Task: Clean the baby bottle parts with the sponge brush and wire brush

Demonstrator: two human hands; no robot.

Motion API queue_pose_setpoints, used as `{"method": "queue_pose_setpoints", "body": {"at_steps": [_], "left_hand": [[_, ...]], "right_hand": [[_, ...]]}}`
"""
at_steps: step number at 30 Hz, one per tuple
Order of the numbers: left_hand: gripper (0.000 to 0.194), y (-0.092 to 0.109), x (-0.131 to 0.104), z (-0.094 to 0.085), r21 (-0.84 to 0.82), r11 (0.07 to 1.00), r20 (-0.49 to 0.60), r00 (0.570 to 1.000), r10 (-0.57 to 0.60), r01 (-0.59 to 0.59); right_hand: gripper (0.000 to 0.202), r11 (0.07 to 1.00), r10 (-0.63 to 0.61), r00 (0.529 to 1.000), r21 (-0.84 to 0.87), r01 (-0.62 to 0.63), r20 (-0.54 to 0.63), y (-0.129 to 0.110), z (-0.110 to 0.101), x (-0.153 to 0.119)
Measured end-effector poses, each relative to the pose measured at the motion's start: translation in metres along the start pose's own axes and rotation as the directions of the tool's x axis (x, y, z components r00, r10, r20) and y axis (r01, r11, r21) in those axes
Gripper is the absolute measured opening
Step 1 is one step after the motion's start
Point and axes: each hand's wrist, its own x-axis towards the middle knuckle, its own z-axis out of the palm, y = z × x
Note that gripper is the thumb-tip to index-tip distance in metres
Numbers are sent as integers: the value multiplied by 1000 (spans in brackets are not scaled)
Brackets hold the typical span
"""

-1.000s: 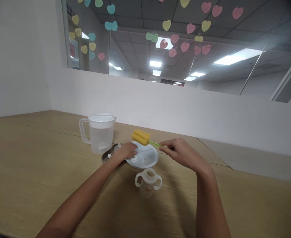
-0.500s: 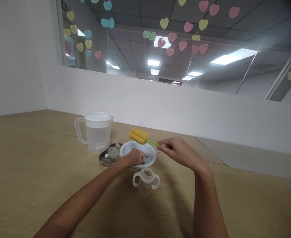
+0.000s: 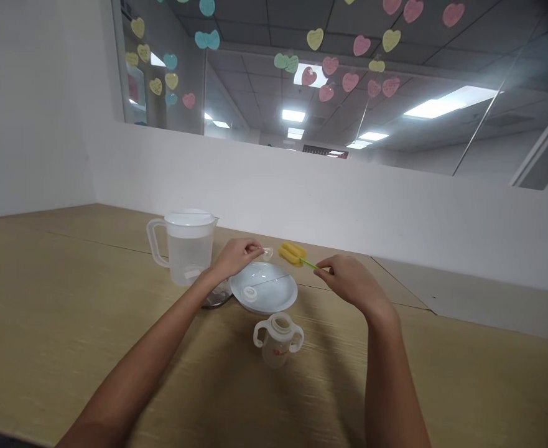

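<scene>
My left hand (image 3: 239,255) pinches a small clear piece (image 3: 267,254) above the far side of a white bowl (image 3: 283,303). My right hand (image 3: 348,280) grips the green stick of a yellow sponge brush (image 3: 293,254), held up right of the clear piece, the two apart. A white ring (image 3: 250,294) lies in the bowl, which seems to hold water. Just in front of the bowl stands an open, two-handled bottle (image 3: 277,348), upright. My left wrist partly covers a metal tray (image 3: 218,298) with clear parts on it.
A lidded clear pitcher (image 3: 190,252) with liquid inside stands at the left behind the tray. Beyond the brown table (image 3: 441,386) rises a white wall (image 3: 325,199) with a window above it, dotted with heart-shaped notes.
My left hand has risen out of the bowl with the clear piece in its fingers. The brush in my right hand has moved right. The ring in the bowl now shows.
</scene>
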Motion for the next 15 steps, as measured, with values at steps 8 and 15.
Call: {"method": "queue_pose_setpoints", "body": {"at_steps": [8,15], "left_hand": [[28,25,-4,-10,-39,998,-159,987,36,-43],[24,28,-8,-17,18,992,-185,975,122,-121]], "right_hand": [[33,972,-123,991,210,108,59,-13,-2,-2],[32,954,-140,989,274,120,52,-13,-5,-5]]}}
